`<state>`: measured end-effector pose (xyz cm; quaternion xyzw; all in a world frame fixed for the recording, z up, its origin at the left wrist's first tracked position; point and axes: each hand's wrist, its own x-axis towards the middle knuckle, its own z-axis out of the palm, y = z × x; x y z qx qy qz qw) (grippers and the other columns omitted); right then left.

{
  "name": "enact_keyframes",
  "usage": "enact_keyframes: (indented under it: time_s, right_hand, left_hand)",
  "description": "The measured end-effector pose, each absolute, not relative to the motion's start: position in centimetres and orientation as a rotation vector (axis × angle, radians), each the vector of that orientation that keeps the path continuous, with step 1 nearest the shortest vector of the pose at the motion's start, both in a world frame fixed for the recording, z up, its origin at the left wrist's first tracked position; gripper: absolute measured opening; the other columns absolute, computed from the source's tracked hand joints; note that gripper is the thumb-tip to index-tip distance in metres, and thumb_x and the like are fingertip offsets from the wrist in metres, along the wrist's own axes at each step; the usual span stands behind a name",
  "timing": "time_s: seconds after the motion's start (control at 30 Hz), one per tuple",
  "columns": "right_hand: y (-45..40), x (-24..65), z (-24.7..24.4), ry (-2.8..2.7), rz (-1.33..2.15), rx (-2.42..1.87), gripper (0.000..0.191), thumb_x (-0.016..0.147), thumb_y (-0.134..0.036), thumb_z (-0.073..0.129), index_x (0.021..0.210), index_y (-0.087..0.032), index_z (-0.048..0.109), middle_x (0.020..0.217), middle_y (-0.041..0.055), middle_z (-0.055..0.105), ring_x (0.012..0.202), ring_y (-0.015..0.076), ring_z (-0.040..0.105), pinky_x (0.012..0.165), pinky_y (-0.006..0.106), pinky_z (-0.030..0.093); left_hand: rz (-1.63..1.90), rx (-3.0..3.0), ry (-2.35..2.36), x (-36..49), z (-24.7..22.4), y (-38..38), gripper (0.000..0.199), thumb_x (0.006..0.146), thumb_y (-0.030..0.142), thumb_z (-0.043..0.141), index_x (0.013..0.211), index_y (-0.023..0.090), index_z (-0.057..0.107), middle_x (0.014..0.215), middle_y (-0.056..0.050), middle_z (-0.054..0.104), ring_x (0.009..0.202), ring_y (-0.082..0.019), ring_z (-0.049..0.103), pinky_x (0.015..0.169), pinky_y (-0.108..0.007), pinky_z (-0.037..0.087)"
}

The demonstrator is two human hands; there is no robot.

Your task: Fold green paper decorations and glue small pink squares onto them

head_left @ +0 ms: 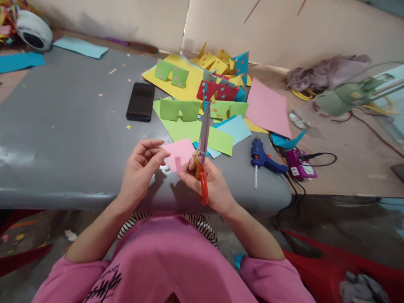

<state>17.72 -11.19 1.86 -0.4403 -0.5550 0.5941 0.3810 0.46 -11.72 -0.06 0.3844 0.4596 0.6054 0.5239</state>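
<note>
My right hand (206,181) is closed round orange-handled scissors (204,134), whose blades point away from me. Its thumb and finger also pinch a small pink paper strip (178,164). To its left, my left hand (142,166) has thumb and forefinger close together near the corner of a pink paper piece (186,147); whether anything is between those fingertips is too small to tell. That pink piece lies behind the strip, beside green paper (221,141). Farther back stand folded green paper shapes (179,110) and a red one with blue dots (217,91).
A black phone (140,102) lies at left of the paper pile. On the right are a blue glue gun (267,159), a purple socket block (301,164) with cables, pink paper (268,107) and a green device (341,99). A white roll (34,30) stands far left.
</note>
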Motion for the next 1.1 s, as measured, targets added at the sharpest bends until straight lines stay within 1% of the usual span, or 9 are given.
enact_keyframes:
  time_s: [0.17, 0.3, 0.4, 0.47, 0.63, 0.73, 0.83, 0.97, 1.1]
  right_hand:
    - [-11.1, 17.8, 2.0, -1.362, 1.624, -1.088, 0.032, 0.075, -0.03, 0.08, 0.083, -0.023, 0.05, 0.079, -0.0053, 0.057, 0.067, 0.0092, 0.05, 0.062, 0.024, 0.042]
    - [-11.2, 17.8, 2.1, -1.366, 1.674, -1.109, 0.033, 0.073, -0.029, 0.082, 0.082, -0.023, 0.051, 0.078, -0.0049, 0.059, 0.066, 0.0091, 0.05, 0.062, 0.024, 0.041]
    - [-11.2, 18.0, 2.0, -1.381, 1.67, -1.113, 0.032, 0.075, -0.03, 0.081, 0.083, -0.023, 0.051, 0.077, -0.0049, 0.059, 0.066, 0.0092, 0.05, 0.062, 0.024, 0.041]
    - [-11.3, 18.0, 2.0, -1.403, 1.674, -1.108, 0.031, 0.076, -0.032, 0.08, 0.083, -0.023, 0.051, 0.078, -0.0045, 0.059, 0.065, 0.0091, 0.05, 0.062, 0.025, 0.041]
    - [-11.3, 18.3, 1.9, -1.424, 1.67, -1.113, 0.031, 0.077, -0.032, 0.079, 0.084, -0.022, 0.051, 0.08, -0.0048, 0.058, 0.065, 0.0085, 0.049, 0.063, 0.025, 0.041]
    - [-11.3, 18.3, 1.9, -1.426, 1.653, -1.117, 0.031, 0.076, -0.029, 0.08, 0.084, -0.022, 0.05, 0.078, -0.0052, 0.057, 0.067, 0.0092, 0.05, 0.064, 0.025, 0.041]
    - [-11.3, 18.5, 2.1, -1.432, 1.638, -1.106, 0.032, 0.076, -0.029, 0.079, 0.083, -0.022, 0.048, 0.077, -0.0056, 0.055, 0.065, 0.0086, 0.048, 0.062, 0.024, 0.04]
    - [-11.8, 19.5, 2.6, -1.524, 1.703, -1.13, 0.033, 0.076, -0.035, 0.077, 0.086, -0.022, 0.048, 0.076, -0.0059, 0.052, 0.062, 0.0082, 0.043, 0.059, 0.023, 0.037]
    - [-12.7, 21.0, 2.2, -1.763, 1.764, -1.189, 0.022, 0.08, -0.033, 0.067, 0.086, -0.021, 0.049, 0.075, -0.0048, 0.051, 0.064, 0.0096, 0.042, 0.056, 0.023, 0.036]
  left_hand:
    - [1.218, 0.985, 0.976, 0.4, -0.6, -12.0, 0.035, 0.077, 0.03, 0.081, 0.108, 0.021, 0.067, 0.087, 0.0, 0.069, 0.079, -0.01, 0.065, 0.071, -0.019, 0.052]
    - [1.25, 0.905, 0.969, 0.5, -0.4, -12.0, 0.031, 0.077, 0.029, 0.082, 0.104, 0.021, 0.068, 0.079, 0.002, 0.067, 0.072, -0.008, 0.063, 0.069, -0.018, 0.05]
    - [1.158, 0.841, 0.949, 0.3, -0.2, -11.7, 0.03, 0.076, 0.029, 0.082, 0.102, 0.022, 0.07, 0.077, 0.002, 0.067, 0.068, -0.007, 0.061, 0.064, -0.017, 0.048]
    - [1.069, 0.847, 0.938, 0.2, -0.1, -11.6, 0.025, 0.077, 0.032, 0.081, 0.097, 0.021, 0.072, 0.078, 0.001, 0.068, 0.066, -0.008, 0.06, 0.06, -0.018, 0.046]
    - [1.011, 0.897, 0.966, 0.2, 0.4, -11.7, 0.018, 0.077, 0.034, 0.08, 0.075, 0.019, 0.07, 0.075, 0.0, 0.07, 0.065, -0.008, 0.059, 0.062, -0.018, 0.046]
    - [1.021, 0.865, 0.983, 0.3, 0.4, -11.7, 0.02, 0.076, 0.035, 0.082, 0.075, 0.018, 0.071, 0.07, 0.002, 0.068, 0.06, -0.006, 0.055, 0.059, -0.016, 0.043]
    - [1.065, 0.703, 0.925, 0.4, 0.3, -11.6, 0.025, 0.07, 0.036, 0.087, 0.072, 0.018, 0.07, 0.066, 0.003, 0.066, 0.055, -0.004, 0.054, 0.054, -0.014, 0.042]
    - [1.228, 0.35, 0.757, 0.7, 1.1, -11.2, 0.03, 0.062, 0.033, 0.093, 0.07, 0.015, 0.069, 0.063, 0.004, 0.062, 0.049, -0.001, 0.046, 0.047, -0.011, 0.039]
    - [1.351, 0.062, 0.578, 1.3, 2.3, -10.9, 0.032, 0.059, 0.026, 0.095, 0.074, 0.015, 0.069, 0.061, 0.008, 0.053, 0.049, 0.0, 0.044, 0.042, -0.01, 0.034]
